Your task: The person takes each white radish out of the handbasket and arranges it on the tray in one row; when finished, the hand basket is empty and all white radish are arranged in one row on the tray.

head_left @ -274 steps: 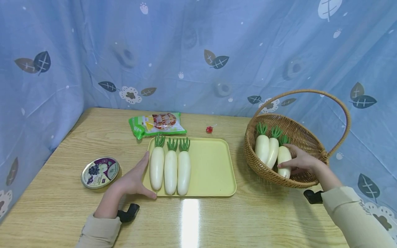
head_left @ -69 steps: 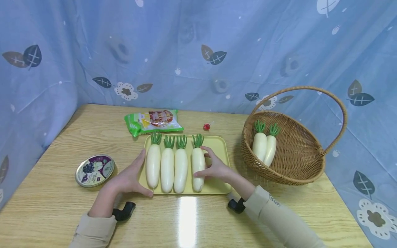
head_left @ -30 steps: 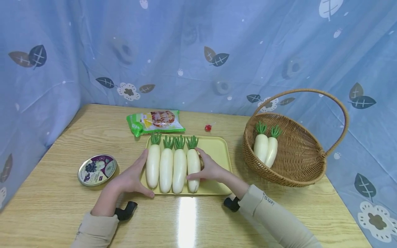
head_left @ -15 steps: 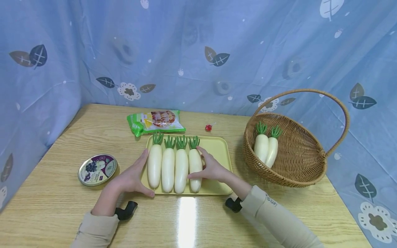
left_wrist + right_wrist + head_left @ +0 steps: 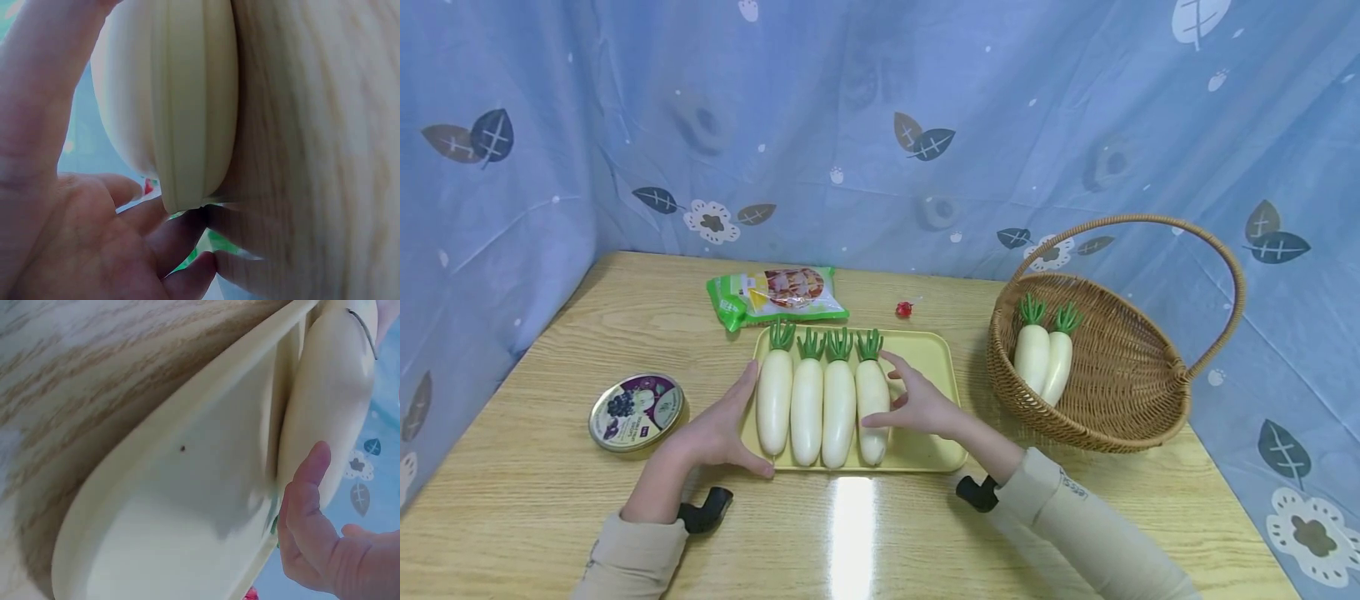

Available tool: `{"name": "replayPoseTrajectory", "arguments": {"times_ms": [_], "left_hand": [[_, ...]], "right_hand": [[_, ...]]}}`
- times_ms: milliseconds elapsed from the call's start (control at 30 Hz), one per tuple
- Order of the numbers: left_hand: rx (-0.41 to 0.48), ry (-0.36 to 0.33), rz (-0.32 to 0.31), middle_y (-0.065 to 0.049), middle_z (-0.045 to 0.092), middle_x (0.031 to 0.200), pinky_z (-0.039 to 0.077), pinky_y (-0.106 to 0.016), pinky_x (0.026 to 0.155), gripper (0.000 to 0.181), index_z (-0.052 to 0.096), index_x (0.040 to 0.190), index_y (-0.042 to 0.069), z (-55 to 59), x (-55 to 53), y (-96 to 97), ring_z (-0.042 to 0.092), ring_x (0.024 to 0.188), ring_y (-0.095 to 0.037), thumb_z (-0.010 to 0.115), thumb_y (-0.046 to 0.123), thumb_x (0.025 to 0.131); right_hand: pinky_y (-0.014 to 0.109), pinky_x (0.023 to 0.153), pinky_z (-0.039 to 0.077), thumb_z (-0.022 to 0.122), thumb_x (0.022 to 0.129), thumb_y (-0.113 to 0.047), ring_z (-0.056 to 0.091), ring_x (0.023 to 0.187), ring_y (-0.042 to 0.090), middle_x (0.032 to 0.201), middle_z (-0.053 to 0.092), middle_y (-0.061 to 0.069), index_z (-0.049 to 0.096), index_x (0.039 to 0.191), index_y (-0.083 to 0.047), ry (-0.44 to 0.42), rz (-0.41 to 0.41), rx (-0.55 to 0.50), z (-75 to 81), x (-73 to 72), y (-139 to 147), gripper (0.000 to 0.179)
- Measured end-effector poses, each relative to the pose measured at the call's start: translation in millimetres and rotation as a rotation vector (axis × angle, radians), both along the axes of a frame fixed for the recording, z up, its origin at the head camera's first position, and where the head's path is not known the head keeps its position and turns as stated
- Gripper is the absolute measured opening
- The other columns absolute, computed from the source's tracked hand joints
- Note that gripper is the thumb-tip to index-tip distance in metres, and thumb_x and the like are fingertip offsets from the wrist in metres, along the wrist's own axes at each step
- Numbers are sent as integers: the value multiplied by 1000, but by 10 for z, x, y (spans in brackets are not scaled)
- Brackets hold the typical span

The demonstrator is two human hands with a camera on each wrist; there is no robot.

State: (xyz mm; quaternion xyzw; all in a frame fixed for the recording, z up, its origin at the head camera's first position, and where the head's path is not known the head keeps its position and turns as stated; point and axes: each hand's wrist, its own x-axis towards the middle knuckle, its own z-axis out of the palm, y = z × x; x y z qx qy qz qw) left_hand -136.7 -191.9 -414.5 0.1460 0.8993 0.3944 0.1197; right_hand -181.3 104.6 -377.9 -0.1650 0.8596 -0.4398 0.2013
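Note:
Several white radishes (image 5: 838, 408) with green tops lie side by side on a yellow tray (image 5: 925, 358). My left hand (image 5: 718, 429) spans the tray's left edge with thumb and fingers spread; in the left wrist view its fingers reach along the tray wall (image 5: 187, 94). At the rightmost radish (image 5: 871, 387) is my right hand (image 5: 921, 408), its thumb and index finger parted and overlapping the radish's right side. The right wrist view shows those fingers (image 5: 306, 487) loosely extended beside the radish (image 5: 331, 381), not wrapped round it.
A wicker basket (image 5: 1120, 367) with a tall handle stands at the right, two white radishes (image 5: 1032, 354) inside. Behind the tray lie a green food bag (image 5: 778, 296) and a small red wrapped candy (image 5: 903, 309). A round tin (image 5: 636, 408) sits at the left.
The right hand took a third radish from the basket, laid it on the tray, slid it left against the others, then loosened its fingers and drew slightly right. The left hand stayed put.

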Motion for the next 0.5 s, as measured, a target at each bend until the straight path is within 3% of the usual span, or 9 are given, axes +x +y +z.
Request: {"name": "replayPoseTrajectory", "arguments": {"times_ms": [500], "left_hand": [[-13, 2, 7, -28, -6, 148, 8, -54, 107, 148, -10, 143, -3, 13, 11, 2, 2, 134, -43, 89, 41, 42]], "right_hand": [[33, 68, 51, 81, 68, -28, 54, 97, 34, 136, 37, 20, 22, 146, -16, 36, 14, 43, 198, 67, 118, 98]]}}
